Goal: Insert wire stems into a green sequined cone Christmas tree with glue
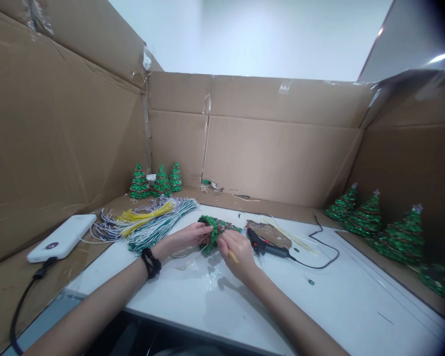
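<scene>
A person's left hand (191,235) curls its fingers around the base of a green tree (219,226), tipped sideways above a white table (178,296); the right hand (238,249) closes on what appears to be a yellow stick (233,256). From the tree, a glue gun (269,245) lies near three o'clock, bundled wires (165,226) at nine.

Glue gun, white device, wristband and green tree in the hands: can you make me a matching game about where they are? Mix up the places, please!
Things:
1. Glue gun
2. White device
3. Black wristband
4. Green tree

Places:
A. Around a wrist
B. On the cardboard at the left
C. Between the left hand and the right hand
D. On the white tabletop

Right pairs: 1-D, 2-B, 3-A, 4-C
</scene>
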`<state>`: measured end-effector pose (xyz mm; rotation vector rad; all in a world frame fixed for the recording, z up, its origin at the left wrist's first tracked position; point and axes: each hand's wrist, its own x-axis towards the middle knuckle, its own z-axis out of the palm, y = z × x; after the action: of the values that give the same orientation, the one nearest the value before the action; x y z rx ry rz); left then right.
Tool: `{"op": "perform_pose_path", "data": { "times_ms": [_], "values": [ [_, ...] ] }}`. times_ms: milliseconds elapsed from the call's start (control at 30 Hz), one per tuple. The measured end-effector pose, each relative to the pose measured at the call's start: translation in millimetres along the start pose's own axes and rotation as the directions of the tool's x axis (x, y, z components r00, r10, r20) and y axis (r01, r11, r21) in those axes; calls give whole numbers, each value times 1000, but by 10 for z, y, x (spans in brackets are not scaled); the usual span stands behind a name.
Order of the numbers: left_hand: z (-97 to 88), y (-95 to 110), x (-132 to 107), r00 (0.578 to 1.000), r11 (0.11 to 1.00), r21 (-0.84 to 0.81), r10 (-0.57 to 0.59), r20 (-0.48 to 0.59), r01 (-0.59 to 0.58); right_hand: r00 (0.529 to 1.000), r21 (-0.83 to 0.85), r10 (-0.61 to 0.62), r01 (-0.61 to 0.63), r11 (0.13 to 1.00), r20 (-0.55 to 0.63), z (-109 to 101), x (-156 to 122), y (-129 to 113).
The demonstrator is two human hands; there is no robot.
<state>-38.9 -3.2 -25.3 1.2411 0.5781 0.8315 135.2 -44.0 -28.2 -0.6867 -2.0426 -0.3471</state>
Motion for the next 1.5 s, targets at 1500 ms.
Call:
{"op": "perform_pose_path", "data": {
  "times_ms": [1500],
  "values": [
    [-1,-39,-10,1000,998,62,5,-16,-4,959,300,285,-268,915,-11,159,-99,-166]
  ]
}}
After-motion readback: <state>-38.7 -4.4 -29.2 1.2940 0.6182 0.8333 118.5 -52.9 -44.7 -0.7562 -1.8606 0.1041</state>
